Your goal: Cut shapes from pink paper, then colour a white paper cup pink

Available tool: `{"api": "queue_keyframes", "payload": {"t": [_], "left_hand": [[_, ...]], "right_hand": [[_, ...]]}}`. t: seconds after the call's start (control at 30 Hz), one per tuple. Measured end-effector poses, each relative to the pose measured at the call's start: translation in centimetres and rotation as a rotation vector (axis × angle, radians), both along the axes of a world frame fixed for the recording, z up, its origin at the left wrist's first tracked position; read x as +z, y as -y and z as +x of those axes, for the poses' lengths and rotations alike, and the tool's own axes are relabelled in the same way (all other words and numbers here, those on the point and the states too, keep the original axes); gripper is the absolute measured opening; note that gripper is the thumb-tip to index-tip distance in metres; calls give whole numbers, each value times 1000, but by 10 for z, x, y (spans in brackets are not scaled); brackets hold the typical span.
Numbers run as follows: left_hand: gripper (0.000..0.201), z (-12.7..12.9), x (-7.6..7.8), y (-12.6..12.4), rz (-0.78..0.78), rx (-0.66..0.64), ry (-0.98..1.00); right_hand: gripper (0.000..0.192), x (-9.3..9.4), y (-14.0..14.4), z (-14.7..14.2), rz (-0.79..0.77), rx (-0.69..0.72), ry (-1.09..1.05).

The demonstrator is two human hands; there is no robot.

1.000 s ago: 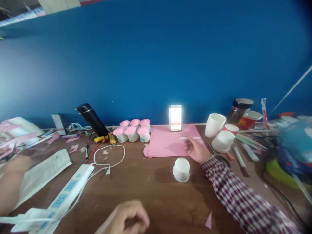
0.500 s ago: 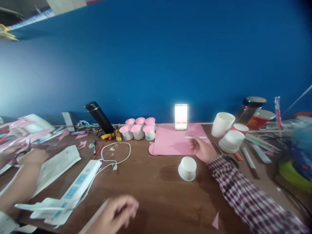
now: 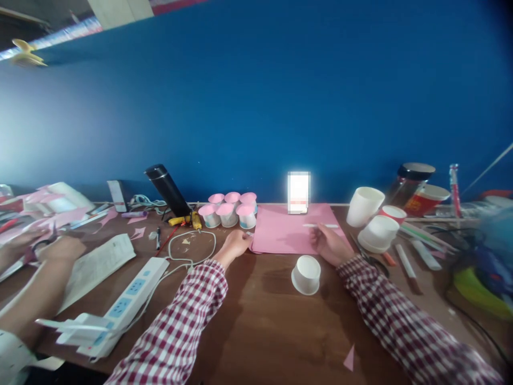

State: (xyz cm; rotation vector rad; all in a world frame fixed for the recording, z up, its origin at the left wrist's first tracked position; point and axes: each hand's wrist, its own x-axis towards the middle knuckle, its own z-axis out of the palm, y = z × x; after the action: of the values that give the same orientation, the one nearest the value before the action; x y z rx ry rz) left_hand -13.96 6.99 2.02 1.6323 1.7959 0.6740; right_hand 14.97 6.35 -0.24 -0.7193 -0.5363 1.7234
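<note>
Two hands in checked sleeves work well apart over pink paper (image 3: 280, 227), which lies flat on the tabletop (image 3: 256, 321) against the blue partition (image 3: 256, 96). The paper is matte, pale and straight-edged. The left hand (image 3: 236, 244) meets its near left corner with fingers drawn together; whether they grip anything cannot be told. The right hand (image 3: 328, 246) rests over its right part, fingers curled at a slim white stick (image 3: 316, 225); whether these clamp it is likewise unclear.

Counted: six pink-topped cups (image 3: 228, 210) in two rows of three, just beside the paper's left edge; one inverted white cup (image 3: 306, 275) nearer the viewer, between the forearms; one pink triangular scrap (image 3: 350, 359) in the foreground.

A bright, pixelated screen (image 3: 298, 192) stands at the paper's far edge. Further white cups (image 3: 365, 207) and a black-lidded jar (image 3: 414, 174) crowd the right. On the left lie a power strip (image 3: 128, 299) and a looped white cable (image 3: 191, 261); beyond, a co-worker's hand (image 3: 62, 248) holds scissors (image 3: 42, 244).
</note>
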Motion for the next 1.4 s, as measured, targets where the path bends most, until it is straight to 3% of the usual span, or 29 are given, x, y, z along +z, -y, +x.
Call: {"api": "queue_keyframes", "payload": {"t": [0.33, 0.5, 0.73, 1.03, 1.17, 1.4], "left_hand": [[8, 11, 4, -6, -72, 22, 56], [9, 14, 9, -8, -122, 38, 112], [17, 12, 3, -12, -111, 66, 188], [8, 15, 3, -11, -217, 85, 564], [14, 12, 2, -13, -220, 52, 694], [23, 11, -9, -12, -144, -11, 603]], "right_hand": [[14, 0, 0, 0, -6, 0, 25], [9, 2, 1, -2, -13, -10, 28], [7, 4, 2, -2, -19, -15, 28], [7, 3, 2, -2, -18, -12, 27], [7, 4, 2, -2, -16, -9, 29], [8, 3, 2, -2, -10, -8, 28]]}}
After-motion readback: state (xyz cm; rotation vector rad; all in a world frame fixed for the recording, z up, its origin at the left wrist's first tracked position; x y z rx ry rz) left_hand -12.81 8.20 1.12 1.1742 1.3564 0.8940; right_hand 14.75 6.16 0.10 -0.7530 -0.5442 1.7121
